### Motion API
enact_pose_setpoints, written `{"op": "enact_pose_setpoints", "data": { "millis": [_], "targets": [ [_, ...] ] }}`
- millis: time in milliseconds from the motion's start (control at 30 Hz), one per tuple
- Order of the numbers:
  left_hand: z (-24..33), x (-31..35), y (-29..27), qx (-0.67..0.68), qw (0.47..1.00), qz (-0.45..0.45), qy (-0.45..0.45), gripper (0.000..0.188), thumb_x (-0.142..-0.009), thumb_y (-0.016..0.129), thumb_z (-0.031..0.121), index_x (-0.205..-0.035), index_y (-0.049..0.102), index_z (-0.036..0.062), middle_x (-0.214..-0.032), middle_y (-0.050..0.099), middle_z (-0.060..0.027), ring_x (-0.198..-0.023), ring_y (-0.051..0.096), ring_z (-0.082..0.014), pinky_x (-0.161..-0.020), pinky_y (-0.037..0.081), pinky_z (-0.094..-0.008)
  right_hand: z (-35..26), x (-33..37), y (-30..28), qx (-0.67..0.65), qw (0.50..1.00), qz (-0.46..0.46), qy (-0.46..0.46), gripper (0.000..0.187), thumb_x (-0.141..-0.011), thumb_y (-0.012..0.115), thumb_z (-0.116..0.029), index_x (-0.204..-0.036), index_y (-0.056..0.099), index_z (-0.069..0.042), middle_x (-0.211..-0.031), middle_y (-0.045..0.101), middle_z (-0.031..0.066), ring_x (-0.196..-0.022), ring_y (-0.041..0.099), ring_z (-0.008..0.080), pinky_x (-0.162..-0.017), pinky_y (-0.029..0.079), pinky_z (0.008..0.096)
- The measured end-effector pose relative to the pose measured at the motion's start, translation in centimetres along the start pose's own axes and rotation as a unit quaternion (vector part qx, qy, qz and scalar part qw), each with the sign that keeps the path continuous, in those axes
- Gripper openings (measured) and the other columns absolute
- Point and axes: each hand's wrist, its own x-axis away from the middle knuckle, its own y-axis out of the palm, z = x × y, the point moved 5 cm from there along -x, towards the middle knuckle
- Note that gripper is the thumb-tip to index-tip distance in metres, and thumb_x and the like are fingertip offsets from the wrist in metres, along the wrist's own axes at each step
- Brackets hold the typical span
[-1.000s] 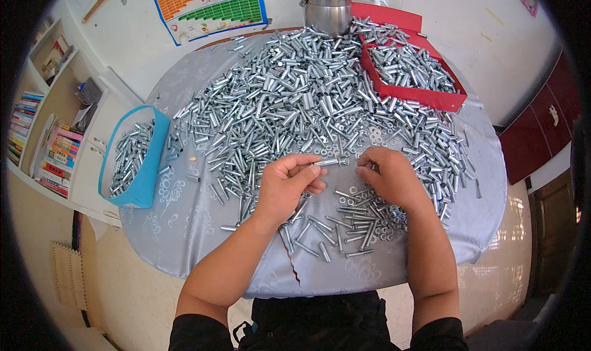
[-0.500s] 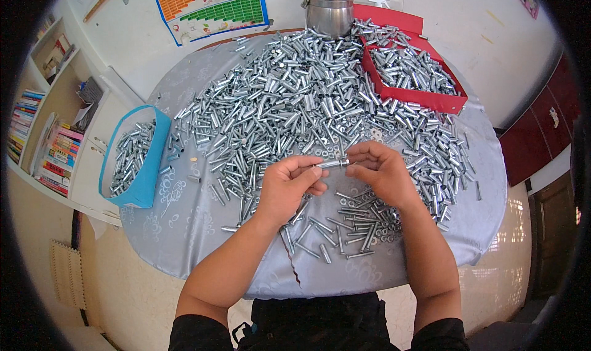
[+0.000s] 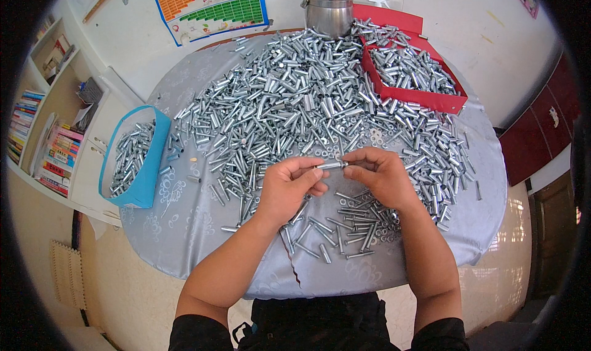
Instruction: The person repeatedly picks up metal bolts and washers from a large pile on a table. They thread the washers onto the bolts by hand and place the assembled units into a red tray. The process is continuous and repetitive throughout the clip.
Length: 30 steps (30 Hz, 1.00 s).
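Note:
A sleeve anchor bolt [image 3: 332, 165] lies level between my two hands above the near middle of the table. My left hand [image 3: 294, 182] pinches its left end between thumb and fingers. At the other end my right hand [image 3: 378, 171] closes its thumb and fingertips, partly hiding the tip and whatever nut or washer is there. Below the hands lie loose bolts [image 3: 360, 225], with nuts and washers [image 3: 389, 219] beside my right forearm. Beyond them spreads a big heap of metal sleeves and bolts [image 3: 289, 99].
A blue box [image 3: 148, 172] of metal anchors stands at the left edge of the round, cloth-covered table [image 3: 166, 234]. At the back right is a red box [image 3: 425, 99] full of metal parts, next to a steel pot [image 3: 329, 12]. Bookshelves [image 3: 61, 148] stand left.
My right hand has shifted slightly left along the sleeve anchor bolt, its fingertips now closer around the end. My left hand stays in place.

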Motion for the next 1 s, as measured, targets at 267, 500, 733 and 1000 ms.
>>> {"op": "enact_pose_setpoints", "data": {
  "millis": [267,500,733,1000],
  "targets": [
    [0.2,0.0,0.2,-0.002,1.000,-0.005,0.000,0.022,-0.091,0.060,0.004,-0.112,0.063,-0.0043,-0.097,0.069,-0.0158,-0.074,0.068,-0.0185,-0.066,0.059,-0.0302,1.7,-0.1,0.0,0.037,0.996,-0.021,0.082,0.020,-0.091,0.065,-0.017,-0.088,0.065,0.003,-0.075,0.063,0.0043,-0.064,0.056,0.0097,-0.059,0.046,0.0264],
    [0.1,0.0,0.0,0.010,1.000,-0.002,0.005,0.022,-0.091,0.060,0.004,-0.112,0.063,-0.0035,-0.095,0.070,-0.0144,-0.074,0.068,-0.0180,-0.066,0.059,-0.0298,0.6,-0.2,0.1,0.059,0.998,-0.021,-0.023,0.021,-0.091,0.065,-0.018,-0.098,0.064,0.002,-0.080,0.064,0.0040,-0.068,0.057,0.0091,-0.059,0.047,0.0262],
    [0.1,0.0,0.1,0.024,1.000,-0.004,0.003,0.021,-0.091,0.060,0.005,-0.110,0.064,-0.0033,-0.094,0.070,-0.0140,-0.074,0.068,-0.0177,-0.066,0.058,-0.0294,0.4,0.0,0.5,-0.008,1.000,-0.016,-0.020,0.021,-0.091,0.065,-0.018,-0.098,0.061,0.002,-0.083,0.064,0.0033,-0.068,0.058,0.0093,-0.059,0.047,0.0256],
    [-0.1,0.0,0.0,0.018,1.000,-0.008,0.000,0.021,-0.091,0.059,0.005,-0.110,0.063,-0.0032,-0.093,0.069,-0.0135,-0.074,0.068,-0.0181,-0.067,0.058,-0.0294,0.6,-0.1,0.7,-0.023,0.999,-0.031,0.001,0.020,-0.092,0.064,-0.017,-0.098,0.060,0.001,-0.080,0.062,0.0019,-0.067,0.057,0.0090,-0.059,0.047,0.0250]
  ]
}}
